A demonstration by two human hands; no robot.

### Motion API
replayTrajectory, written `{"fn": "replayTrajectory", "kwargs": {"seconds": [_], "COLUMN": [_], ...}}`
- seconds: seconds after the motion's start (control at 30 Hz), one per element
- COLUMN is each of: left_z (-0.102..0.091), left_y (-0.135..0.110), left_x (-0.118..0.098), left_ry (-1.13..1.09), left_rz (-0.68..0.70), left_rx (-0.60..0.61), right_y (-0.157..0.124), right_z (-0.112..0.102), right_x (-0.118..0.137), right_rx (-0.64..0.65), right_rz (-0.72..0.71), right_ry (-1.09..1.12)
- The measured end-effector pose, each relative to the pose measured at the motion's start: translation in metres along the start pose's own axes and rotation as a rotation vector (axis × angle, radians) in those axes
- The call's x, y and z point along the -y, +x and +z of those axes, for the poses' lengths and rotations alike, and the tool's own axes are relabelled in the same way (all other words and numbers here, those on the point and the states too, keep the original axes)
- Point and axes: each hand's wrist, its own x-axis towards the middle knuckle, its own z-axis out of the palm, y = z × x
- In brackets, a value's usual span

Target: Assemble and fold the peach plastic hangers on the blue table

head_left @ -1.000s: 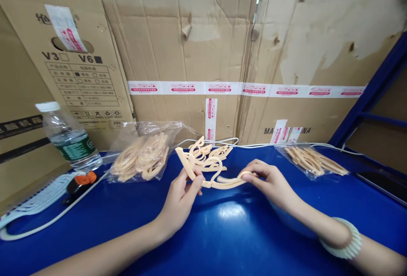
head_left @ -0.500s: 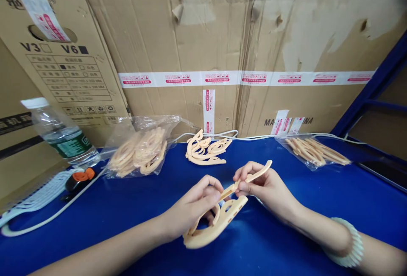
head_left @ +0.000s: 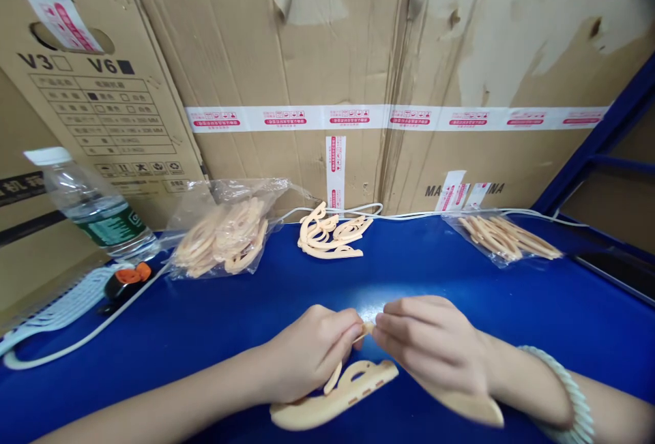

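Over the blue table (head_left: 215,321), the left hand (head_left: 312,355) and right hand (head_left: 430,352) both pinch a peach plastic piece (head_left: 338,396), fingertips meeting.

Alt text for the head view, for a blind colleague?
The left hand grips a curved peach plastic piece and the right hand pinches a thin peach plastic strip against it, low over a glossy blue table. Behind lie a loose pile of similar pieces, two clear bags of parts, a water bottle and taped cardboard boxes.
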Motion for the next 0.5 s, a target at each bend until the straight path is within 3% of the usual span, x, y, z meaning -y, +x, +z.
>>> {"fn": "replayTrajectory", "kwargs": {"seconds": [0.1,0.2,0.23,0.27,0.3,0.37,0.43,0.5], "left_z": [-0.001,-0.003,-0.004,-0.005,-0.005,-0.007,-0.01,-0.014], "left_y": [0.004,0.011,0.014,0.016,0.019,0.023,0.025,0.026], "left_x": [0.001,0.007,0.01,0.014,0.019,0.026,0.03,0.031], "left_ry": [-0.192,-0.716,-0.886,-1.013,-1.09,-1.157,-1.247,-1.341], "left_rz": [-0.024,-0.185,-0.241,-0.285,-0.319,-0.382,-0.467,-0.554], "left_rx": [-0.026,-0.11,-0.147,-0.189,-0.234,-0.318,-0.382,-0.426], "right_y": [0.003,-0.003,-0.007,-0.012,-0.018,-0.03,-0.039,-0.042], "right_z": [-0.007,-0.014,-0.016,-0.018,-0.019,-0.022,-0.024,-0.025], "right_x": [-0.006,-0.031,-0.042,-0.053,-0.064,-0.082,-0.091,-0.091], "right_rx": [-0.049,-0.213,-0.2,-0.145,0.003,0.254,0.397,0.421], "right_rz": [0.036,0.431,0.611,0.793,0.932,1.115,1.184,1.196], "right_ry": [0.048,0.16,0.21,0.283,0.369,0.388,0.294,0.171]}}
